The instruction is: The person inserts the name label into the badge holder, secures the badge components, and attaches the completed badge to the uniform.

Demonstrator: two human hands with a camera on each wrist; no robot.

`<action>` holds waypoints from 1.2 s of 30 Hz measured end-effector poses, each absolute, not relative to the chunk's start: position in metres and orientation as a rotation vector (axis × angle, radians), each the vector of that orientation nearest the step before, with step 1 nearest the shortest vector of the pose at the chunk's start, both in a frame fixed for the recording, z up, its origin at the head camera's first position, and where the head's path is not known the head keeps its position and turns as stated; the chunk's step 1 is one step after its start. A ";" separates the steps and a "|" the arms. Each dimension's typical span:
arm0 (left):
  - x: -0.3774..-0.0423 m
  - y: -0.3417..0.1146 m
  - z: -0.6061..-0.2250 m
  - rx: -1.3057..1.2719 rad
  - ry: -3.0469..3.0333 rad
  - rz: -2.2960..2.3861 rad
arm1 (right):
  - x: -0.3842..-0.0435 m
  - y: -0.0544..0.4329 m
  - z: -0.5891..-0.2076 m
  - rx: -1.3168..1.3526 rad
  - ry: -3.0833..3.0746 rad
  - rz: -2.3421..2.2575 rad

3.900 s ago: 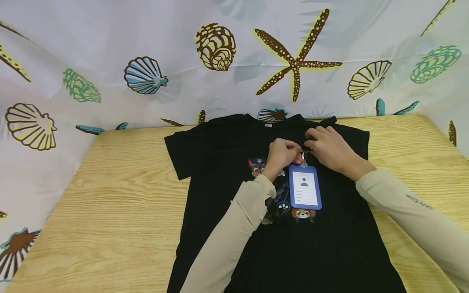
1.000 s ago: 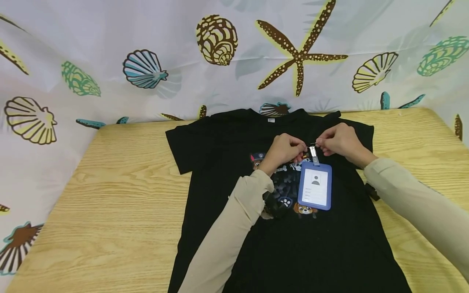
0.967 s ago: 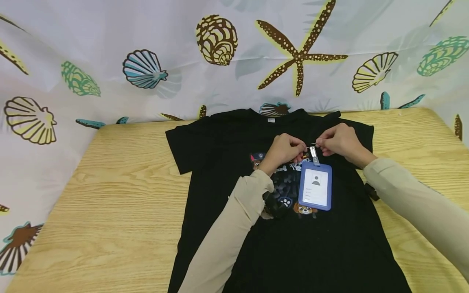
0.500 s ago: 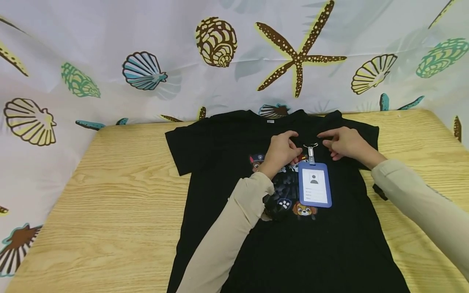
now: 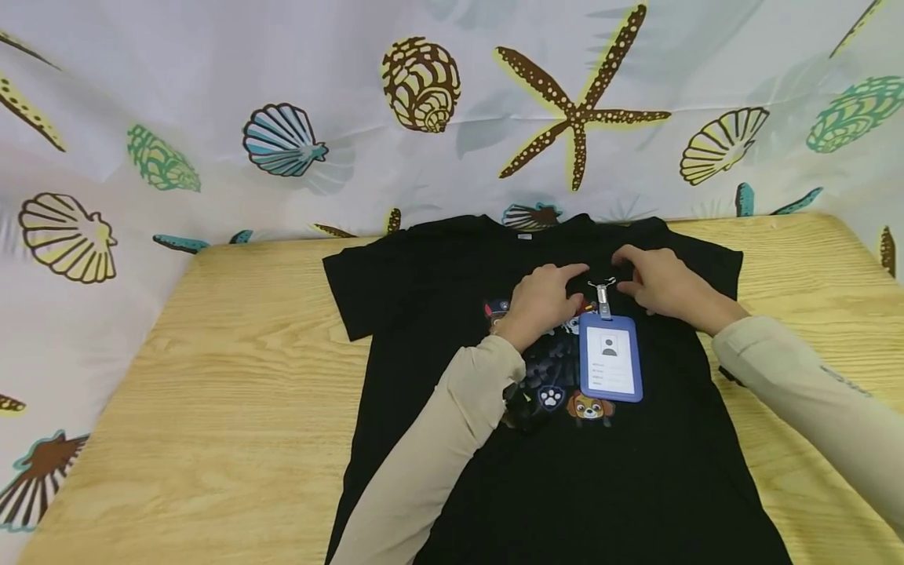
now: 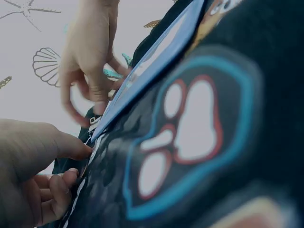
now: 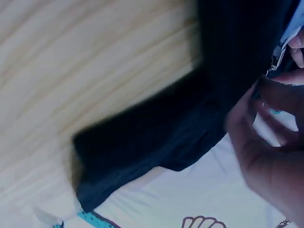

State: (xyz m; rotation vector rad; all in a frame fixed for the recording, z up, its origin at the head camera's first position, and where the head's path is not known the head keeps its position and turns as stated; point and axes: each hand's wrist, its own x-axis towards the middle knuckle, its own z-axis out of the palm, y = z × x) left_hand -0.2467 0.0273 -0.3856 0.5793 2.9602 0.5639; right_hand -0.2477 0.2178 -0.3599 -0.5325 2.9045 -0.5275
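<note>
A blue badge holder [image 5: 610, 358] with a printed card lies on the front of a black T-shirt [image 5: 600, 479]. From its top rises a metal clip [image 5: 603, 297], ending in a small silvery pin against the cloth. My left hand [image 5: 540, 302] rests just left of the clip, index finger stretched forward over the shirt and thumb apart from it. My right hand [image 5: 667, 284] is at the clip's right, index finger bent, a gap between it and the thumb. In the left wrist view, both hands' fingertips are close to the clip end of the badge holder [image 6: 156, 66].
Cartoon dogs and a paw badge [image 5: 551, 398] are printed on the shirt, partly covered by the badge holder and left arm. The shirt lies spread on a wooden table [image 5: 247, 392]. A white curtain with shells and starfish [image 5: 575, 118] hangs behind the table.
Both hands pinched the pin at the clip's top a second ago. They have let go and drawn slightly apart, leaving the badge holder lying on the shirt. The shirt's right shoulder lies flatter.
</note>
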 end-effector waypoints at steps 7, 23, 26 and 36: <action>-0.243 0.029 -0.392 0.732 3.019 0.634 | -0.256 0.215 -0.364 -0.853 2.952 -0.544; -0.247 0.038 -0.392 0.713 2.956 1.026 | -0.263 0.214 -0.364 -1.051 2.894 -0.458; -0.248 0.039 -0.391 0.700 2.946 1.016 | -0.261 0.211 -0.367 -1.225 2.952 -0.311; -0.253 0.043 -0.388 0.617 2.907 0.999 | -0.260 0.218 -0.378 -1.476 3.008 -0.236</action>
